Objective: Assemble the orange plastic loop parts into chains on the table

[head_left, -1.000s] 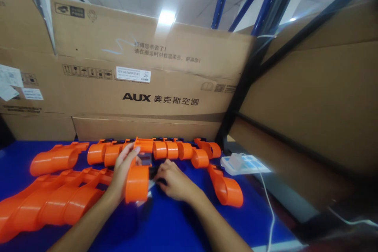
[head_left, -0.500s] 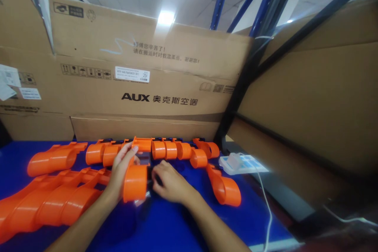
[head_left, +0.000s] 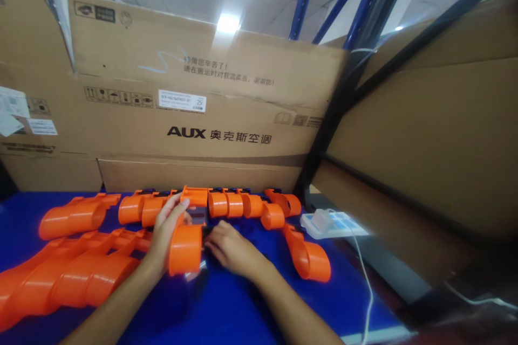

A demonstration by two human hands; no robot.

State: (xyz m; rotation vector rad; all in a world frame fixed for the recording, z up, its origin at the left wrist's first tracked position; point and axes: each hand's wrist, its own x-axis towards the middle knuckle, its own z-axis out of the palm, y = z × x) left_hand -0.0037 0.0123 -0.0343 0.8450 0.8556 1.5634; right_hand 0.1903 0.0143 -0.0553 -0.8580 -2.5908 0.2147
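Your right hand (head_left: 231, 248) hides whether it pinches the black piece (head_left: 206, 230); your left hand (head_left: 165, 234) clasps the orange holder (head_left: 185, 250).

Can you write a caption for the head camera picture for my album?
Left grip holds an orange plastic part, right grip close beside it, over a blue surface.

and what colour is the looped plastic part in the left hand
Bright orange; the looped plastic part shows best in the head view.
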